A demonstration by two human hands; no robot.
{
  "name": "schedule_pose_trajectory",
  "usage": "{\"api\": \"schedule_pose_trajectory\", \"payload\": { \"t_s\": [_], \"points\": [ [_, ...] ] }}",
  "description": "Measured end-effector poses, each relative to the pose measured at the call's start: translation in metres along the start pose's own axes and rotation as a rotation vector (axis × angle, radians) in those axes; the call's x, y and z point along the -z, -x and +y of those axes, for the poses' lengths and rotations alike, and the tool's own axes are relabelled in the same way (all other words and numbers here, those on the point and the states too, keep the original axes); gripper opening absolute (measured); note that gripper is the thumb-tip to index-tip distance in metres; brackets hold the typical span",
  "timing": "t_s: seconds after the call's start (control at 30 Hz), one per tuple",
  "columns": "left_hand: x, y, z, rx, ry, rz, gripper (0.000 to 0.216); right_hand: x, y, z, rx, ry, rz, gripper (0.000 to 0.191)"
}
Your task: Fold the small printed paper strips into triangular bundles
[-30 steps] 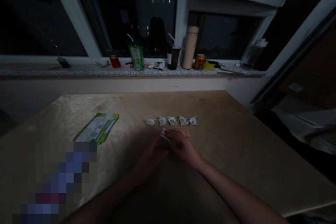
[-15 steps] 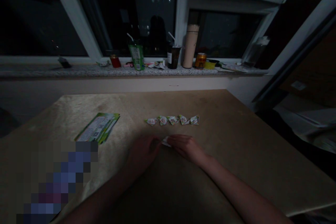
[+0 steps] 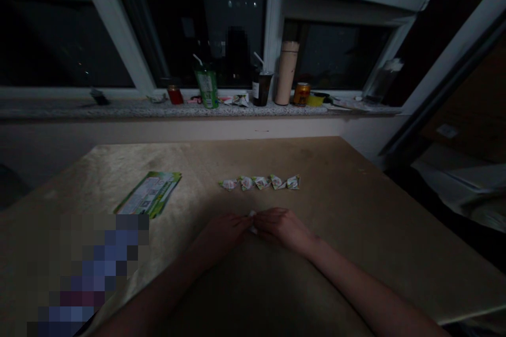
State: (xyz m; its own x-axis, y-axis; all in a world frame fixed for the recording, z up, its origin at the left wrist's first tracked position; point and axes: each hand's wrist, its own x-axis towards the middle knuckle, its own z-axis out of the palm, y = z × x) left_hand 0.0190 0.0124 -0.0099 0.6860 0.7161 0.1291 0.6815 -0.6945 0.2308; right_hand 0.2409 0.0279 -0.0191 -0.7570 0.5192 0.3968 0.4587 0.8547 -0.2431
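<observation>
My left hand [image 3: 223, 229] and my right hand [image 3: 282, 226] meet near the middle of the brown table [image 3: 356, 231]. Both pinch a small folded piece of paper [image 3: 252, 219] between their fingertips; most of it is hidden by the fingers. Just beyond the hands lies a row of several small folded paper pieces [image 3: 260, 182], white with green and pink print. A stack of green printed paper sheets [image 3: 149, 200] lies flat to the left of the row.
The room is dim. A stone windowsill [image 3: 118, 109] behind the table holds a green drink pouch [image 3: 207, 88], a dark cup with a straw [image 3: 261, 87], a tall beige flask [image 3: 287, 72], two cans and scraps. A blurred patch covers the table's near left.
The hands drew back toward me from the row, carrying the small paper piece. My left hand closed in on it, so both hands now pinch it together.
</observation>
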Motion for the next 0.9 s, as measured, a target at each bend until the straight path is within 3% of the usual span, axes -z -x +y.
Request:
{"api": "schedule_pose_trajectory", "payload": {
  "t_s": [0.23,0.43,0.63,0.9],
  "points": [
    [-0.005,0.001,-0.005,-0.082,-0.011,0.004,0.037,0.006,0.010,0.003,0.038,-0.022,-0.017,0.030],
    [0.002,0.000,0.000,-0.107,-0.062,-0.042,0.034,0.012,0.013,0.001,-0.018,-0.043,0.008,0.022],
    [0.000,-0.002,-0.002,0.061,0.050,0.085,0.036,0.007,0.015,0.002,-0.057,-0.036,0.021,0.022],
    [-0.008,-0.004,-0.009,0.043,0.154,0.092,0.032,0.003,0.016,0.004,-0.077,-0.002,0.034,0.022]
  ]
}}
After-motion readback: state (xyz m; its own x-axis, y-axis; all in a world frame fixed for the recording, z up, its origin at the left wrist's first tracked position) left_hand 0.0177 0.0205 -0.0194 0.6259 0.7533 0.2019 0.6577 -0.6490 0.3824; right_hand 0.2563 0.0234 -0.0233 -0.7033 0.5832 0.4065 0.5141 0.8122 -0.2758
